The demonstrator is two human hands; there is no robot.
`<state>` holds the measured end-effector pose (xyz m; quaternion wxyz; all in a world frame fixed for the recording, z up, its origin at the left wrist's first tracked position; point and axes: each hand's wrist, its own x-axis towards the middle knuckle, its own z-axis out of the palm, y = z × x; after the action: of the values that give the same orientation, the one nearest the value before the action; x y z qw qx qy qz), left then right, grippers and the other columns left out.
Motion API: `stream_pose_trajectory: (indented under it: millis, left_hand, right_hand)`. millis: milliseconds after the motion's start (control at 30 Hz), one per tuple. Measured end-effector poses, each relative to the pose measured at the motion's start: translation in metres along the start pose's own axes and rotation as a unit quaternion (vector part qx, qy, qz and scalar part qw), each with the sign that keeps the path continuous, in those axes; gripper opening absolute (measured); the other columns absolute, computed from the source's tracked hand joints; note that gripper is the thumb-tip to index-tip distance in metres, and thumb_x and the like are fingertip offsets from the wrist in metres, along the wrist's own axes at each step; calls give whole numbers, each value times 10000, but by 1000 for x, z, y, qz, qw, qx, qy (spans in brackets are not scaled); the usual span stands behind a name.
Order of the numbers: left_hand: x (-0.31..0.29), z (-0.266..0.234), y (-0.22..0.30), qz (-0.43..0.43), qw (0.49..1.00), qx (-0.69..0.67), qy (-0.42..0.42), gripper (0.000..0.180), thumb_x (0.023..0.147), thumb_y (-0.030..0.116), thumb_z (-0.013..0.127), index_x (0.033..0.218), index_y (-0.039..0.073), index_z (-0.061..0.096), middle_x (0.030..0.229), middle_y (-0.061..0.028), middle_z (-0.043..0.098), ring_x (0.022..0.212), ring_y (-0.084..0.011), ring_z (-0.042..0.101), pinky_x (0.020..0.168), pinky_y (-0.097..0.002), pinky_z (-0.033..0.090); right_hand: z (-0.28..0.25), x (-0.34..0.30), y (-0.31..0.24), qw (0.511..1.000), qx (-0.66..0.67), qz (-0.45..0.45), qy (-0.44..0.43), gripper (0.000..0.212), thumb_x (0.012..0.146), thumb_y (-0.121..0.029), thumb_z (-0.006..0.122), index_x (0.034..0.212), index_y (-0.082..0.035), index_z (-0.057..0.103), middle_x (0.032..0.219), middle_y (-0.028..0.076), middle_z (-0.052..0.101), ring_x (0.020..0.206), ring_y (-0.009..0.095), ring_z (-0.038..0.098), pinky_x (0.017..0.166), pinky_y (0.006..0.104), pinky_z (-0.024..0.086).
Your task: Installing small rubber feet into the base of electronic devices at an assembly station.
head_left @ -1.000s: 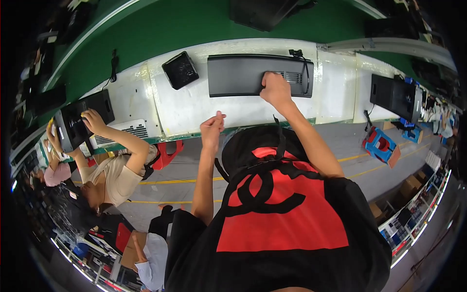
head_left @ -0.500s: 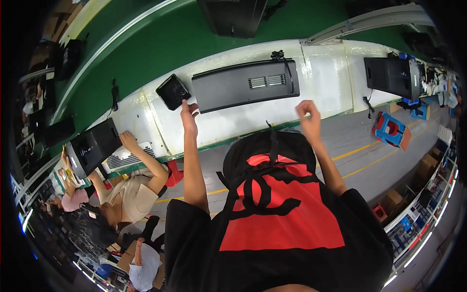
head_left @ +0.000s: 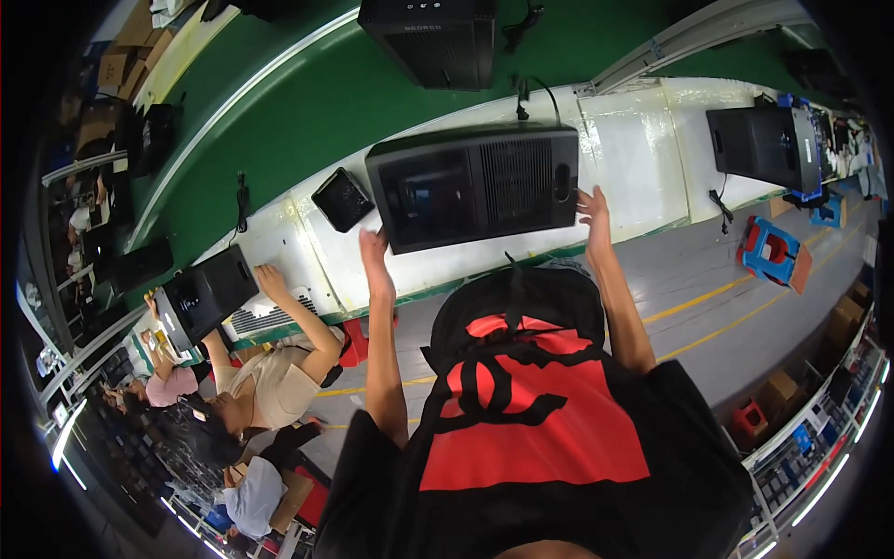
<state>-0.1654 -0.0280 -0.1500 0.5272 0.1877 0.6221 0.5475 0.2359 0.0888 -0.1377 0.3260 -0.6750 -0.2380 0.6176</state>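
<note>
Lettering (head_left: 423,28) on far unit (head_left: 438,61), garment emblem (head_left: 535,411)

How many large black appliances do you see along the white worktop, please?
3 are clearly visible: a central appliance between the person's left hand and right hand, a left appliance beside a co-worker's hand, and a far-right appliance. More may be hidden.

Black box-shaped appliance (head_left: 475,186) lying on white worktop (head_left: 633,154), slatted panel toward its right. Left hand (head_left: 372,253) at its near left corner, grip unclear; right hand (head_left: 594,207) at the right end, fingers spread. Square black tray (head_left: 343,200) just beyond left end. Green surface (head_left: 307,102) behind, bearing another black unit (head_left: 433,47). Co-worker in beige (head_left: 284,387) at left, hands at similar unit (head_left: 207,293).
</note>
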Motion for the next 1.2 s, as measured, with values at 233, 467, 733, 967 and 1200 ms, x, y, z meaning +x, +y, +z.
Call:
stream_pose_trajectory:
  millis: [233, 467, 733, 967, 1200]
  left_hand:
    - [2, 60, 59, 92, 995, 7, 46, 174, 957, 151, 530, 824, 134, 419, 845, 42, 377, 835, -85, 358, 848, -222, 279]
    - [-10, 28, -2, 44, 991, 48, 116, 175, 953, 160, 529, 850, 147, 389, 848, 30, 330, 809, -97, 348, 815, -222, 297]
    - [-41, 40, 45, 123, 983, 37, 133, 195, 1009, 257, 388, 971, 70, 429, 1199, -181, 596, 984, -232, 588, 976, -338, 417]
    - [-104, 157, 148, -9, 948, -272, -164, 244, 956, 125, 539, 1130, -38, 592, 958, -80, 559, 895, -183, 553, 771, -302, 474]
    - [-129, 176, 185, 45, 904, -311, -289, 234, 904, 56, 604, 1120, -34, 615, 962, -120, 573, 856, -205, 591, 714, -303, 481]
  right_hand:
    - [16, 12, -44, 995, 30, -91, 2, 403, 932, -355, 517, 1048, 11, 638, 901, 22, 578, 867, 136, 458, 834, 283, 326]
    - [11, -8, -9, 988, -81, -130, 11, 346, 931, -251, 586, 1112, 41, 628, 929, 8, 552, 919, 127, 467, 915, 265, 341]
    - [-5, -29, -6, 987, -47, -149, 29, 303, 953, -174, 534, 1215, -42, 612, 988, 46, 610, 929, 132, 539, 854, 259, 401]
    - [64, -158, -122, 946, -65, -303, -100, 186, 927, -78, 532, 1065, 22, 607, 951, 84, 617, 882, 135, 558, 803, 264, 429]
    - [95, -214, -172, 777, -95, -583, -219, 179, 775, 91, 601, 952, 68, 617, 871, 145, 620, 753, 229, 590, 675, 316, 455]
